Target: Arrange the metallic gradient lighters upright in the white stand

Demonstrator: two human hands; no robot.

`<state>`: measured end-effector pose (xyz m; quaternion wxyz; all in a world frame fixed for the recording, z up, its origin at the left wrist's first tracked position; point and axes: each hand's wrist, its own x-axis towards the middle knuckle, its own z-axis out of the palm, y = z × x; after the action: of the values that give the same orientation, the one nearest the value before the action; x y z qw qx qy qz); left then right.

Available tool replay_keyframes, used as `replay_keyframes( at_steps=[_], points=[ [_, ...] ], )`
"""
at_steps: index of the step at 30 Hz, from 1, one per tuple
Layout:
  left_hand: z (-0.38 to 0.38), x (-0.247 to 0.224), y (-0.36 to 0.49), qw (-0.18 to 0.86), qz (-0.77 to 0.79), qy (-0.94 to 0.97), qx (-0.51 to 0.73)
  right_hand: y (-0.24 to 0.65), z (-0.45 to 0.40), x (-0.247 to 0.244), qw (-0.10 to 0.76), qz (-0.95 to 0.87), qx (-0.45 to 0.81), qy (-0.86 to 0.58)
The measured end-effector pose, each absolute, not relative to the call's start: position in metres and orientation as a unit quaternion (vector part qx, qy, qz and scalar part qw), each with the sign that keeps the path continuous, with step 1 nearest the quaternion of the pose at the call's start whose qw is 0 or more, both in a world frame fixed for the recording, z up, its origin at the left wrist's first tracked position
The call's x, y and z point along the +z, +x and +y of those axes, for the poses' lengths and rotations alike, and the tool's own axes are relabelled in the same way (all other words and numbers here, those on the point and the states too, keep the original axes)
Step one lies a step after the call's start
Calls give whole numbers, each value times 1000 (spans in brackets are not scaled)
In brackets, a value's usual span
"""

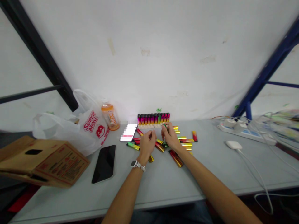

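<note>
Likely standing up loose lighters [176,158] lying at six o'clock from the upright row [152,119] — pinching something green [164,125] in the right hand [170,137], with the left hand [148,141] curled narrow, hard to tell on what — and maybe needing slow, gentle placing next.

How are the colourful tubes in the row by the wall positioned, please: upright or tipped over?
Upright: the row of tubes stands on end, dark tops uppermost; loose tubes nearby lie flat.
</note>
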<state>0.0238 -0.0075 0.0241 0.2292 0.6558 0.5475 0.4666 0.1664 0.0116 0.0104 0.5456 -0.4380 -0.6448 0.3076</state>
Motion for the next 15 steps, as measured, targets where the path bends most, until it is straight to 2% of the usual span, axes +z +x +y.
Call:
replay_keyframes(
  at_steps=[6, 15],
  points=[
    [-7, 22, 24, 230, 545, 659, 465, 195, 34, 23, 529, -684, 194, -464],
    [-2, 17, 23, 219, 552, 658, 462, 223, 91, 37, 500, -712, 148, -471]
  ],
)
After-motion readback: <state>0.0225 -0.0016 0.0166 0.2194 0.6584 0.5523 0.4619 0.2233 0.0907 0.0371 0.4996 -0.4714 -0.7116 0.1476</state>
